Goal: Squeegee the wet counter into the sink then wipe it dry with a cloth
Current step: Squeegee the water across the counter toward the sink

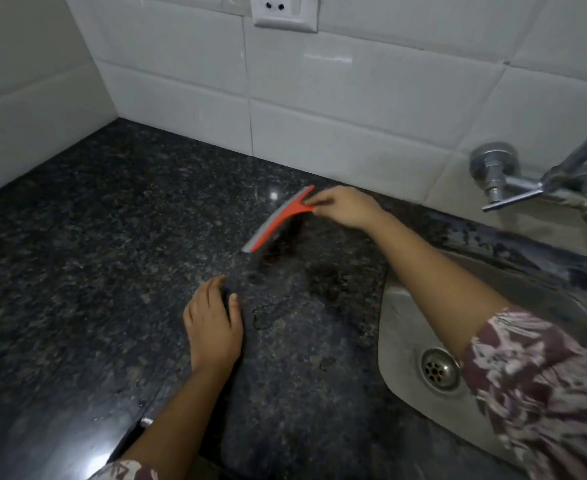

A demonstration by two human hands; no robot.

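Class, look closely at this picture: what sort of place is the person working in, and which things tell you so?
Most likely a home kitchen: a dark granite counter beside a steel sink, a wall tap and white tiles.

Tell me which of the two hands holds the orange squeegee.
The right hand pinches the orange plastic squeegee by its handle near the wall. The left hand rests empty on the dark speckled granite counter.

you're at a home kitchen counter; speckled dark granite worktop point(94, 237) spreads under your fingers point(215, 289); a steel sink point(399, 327) with a drain point(439, 368) sits just right of them; white wall tiles point(319, 109), a socket point(285, 10) and a wall tap point(513, 188) lie beyond your fingertips
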